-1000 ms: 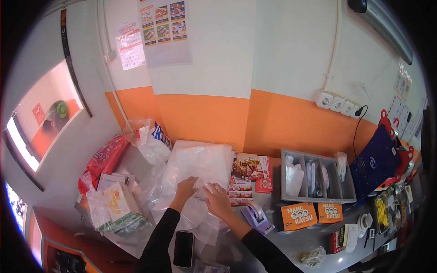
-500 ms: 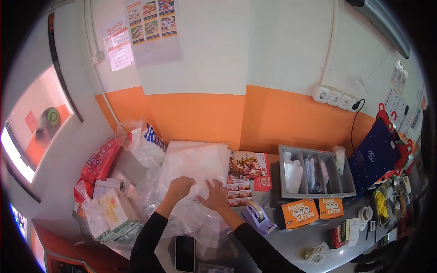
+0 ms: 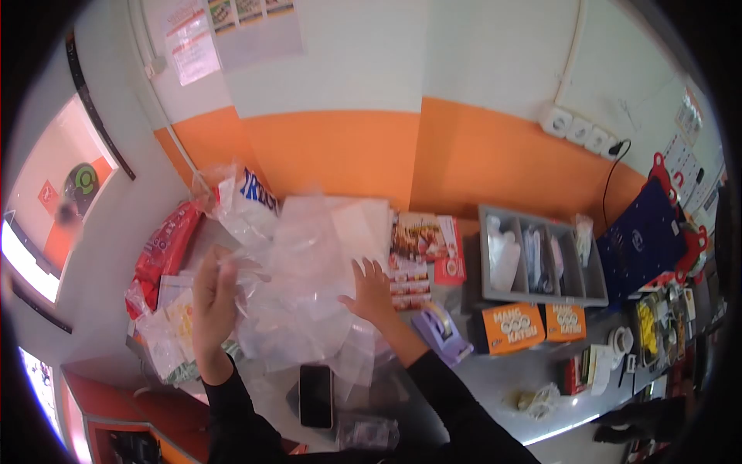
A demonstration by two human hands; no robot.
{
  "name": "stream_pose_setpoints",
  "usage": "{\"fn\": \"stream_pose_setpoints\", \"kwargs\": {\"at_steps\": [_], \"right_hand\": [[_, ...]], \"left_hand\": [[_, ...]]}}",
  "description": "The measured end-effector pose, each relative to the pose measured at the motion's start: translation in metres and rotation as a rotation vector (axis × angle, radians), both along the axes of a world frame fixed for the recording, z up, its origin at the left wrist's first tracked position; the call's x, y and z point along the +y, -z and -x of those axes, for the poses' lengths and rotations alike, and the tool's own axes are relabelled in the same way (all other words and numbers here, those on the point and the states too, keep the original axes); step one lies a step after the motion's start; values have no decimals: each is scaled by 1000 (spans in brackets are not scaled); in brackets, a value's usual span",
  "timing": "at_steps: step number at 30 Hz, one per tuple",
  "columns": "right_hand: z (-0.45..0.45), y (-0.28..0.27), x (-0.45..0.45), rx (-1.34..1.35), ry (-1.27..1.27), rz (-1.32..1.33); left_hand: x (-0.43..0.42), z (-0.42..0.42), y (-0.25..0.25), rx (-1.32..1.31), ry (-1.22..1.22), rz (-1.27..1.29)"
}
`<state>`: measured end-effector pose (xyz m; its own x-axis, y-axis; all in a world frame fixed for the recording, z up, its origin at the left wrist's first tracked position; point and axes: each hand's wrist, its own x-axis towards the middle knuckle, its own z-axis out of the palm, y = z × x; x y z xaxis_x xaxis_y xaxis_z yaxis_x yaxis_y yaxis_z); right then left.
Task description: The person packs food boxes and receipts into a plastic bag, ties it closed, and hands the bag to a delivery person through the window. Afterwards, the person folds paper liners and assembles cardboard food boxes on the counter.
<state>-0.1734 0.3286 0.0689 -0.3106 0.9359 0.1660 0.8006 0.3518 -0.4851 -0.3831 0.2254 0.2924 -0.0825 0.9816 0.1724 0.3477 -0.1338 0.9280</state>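
Note:
A stack of translucent white plastic sheets or bags [image 3: 309, 232] lies on the metal table, with looser clear plastic spread over its front. My left hand [image 3: 214, 309] is raised at the left of the stack, slightly blurred. Its fingers are closed on the edge of a thin clear plastic sheet [image 3: 251, 278], which stretches toward the stack. My right hand [image 3: 371, 295] rests on the stack's right side, palm down and fingers spread. A black phone [image 3: 316, 396] lies in front of the plastic, between my forearms.
Right of the stack are printed flyers [image 3: 425, 240], a purple tape dispenser [image 3: 442, 332], a grey divided bin [image 3: 545, 298] and orange boxes [image 3: 513, 329]. On the left sit a red bag [image 3: 164, 247] and plastic-wrapped packs [image 3: 171, 329]. A small clear packet [image 3: 367, 433] lies near the front edge.
My left hand has moved left and up off the stack, drawing clear plastic with it. My right hand stays on the stack's right side. The camera view has tilted downward.

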Motion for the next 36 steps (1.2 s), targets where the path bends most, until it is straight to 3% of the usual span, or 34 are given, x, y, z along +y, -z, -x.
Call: {"fn": "stream_pose_setpoints", "kwargs": {"at_steps": [2,5,9,12,14,16,17,18,21,24,26,27,30,33,36], "right_hand": [[-11,-41,-46,81,-191,-37],[-24,-33,-80,1056,-415,1038],[-41,-65,-147,1983,-828,1061],[-85,1,-180,1976,-541,1075],[-116,20,-201,1792,-235,852],[-151,14,-232,2028,-75,871],[-171,0,-246,1919,5,897],[-188,-11,-260,1811,85,918],[-230,14,-309,1505,389,680],[-245,23,-351,1355,564,518],[-232,-5,-359,1289,755,415],[-229,-2,-366,1231,728,431],[-222,-6,-376,1142,671,423],[-217,-10,-386,1028,451,376],[-219,-52,-396,597,396,529]], "left_hand": [[-16,1,-6,-151,134,-66],[-31,-9,20,-375,101,-14],[-61,-33,88,-632,-164,115],[-97,-46,125,-668,-304,166],[-119,-43,137,-500,-216,172],[-133,-24,180,-325,-38,205],[-134,-18,194,-235,53,220],[-141,-26,179,-179,197,404],[-152,-51,218,-250,423,191],[-177,-75,247,99,288,447],[-209,-114,270,300,362,319],[-225,-126,282,398,400,253],[-235,-129,322,717,189,-111],[-215,-115,317,574,60,-106],[-193,-93,331,538,-17,-87]]}}
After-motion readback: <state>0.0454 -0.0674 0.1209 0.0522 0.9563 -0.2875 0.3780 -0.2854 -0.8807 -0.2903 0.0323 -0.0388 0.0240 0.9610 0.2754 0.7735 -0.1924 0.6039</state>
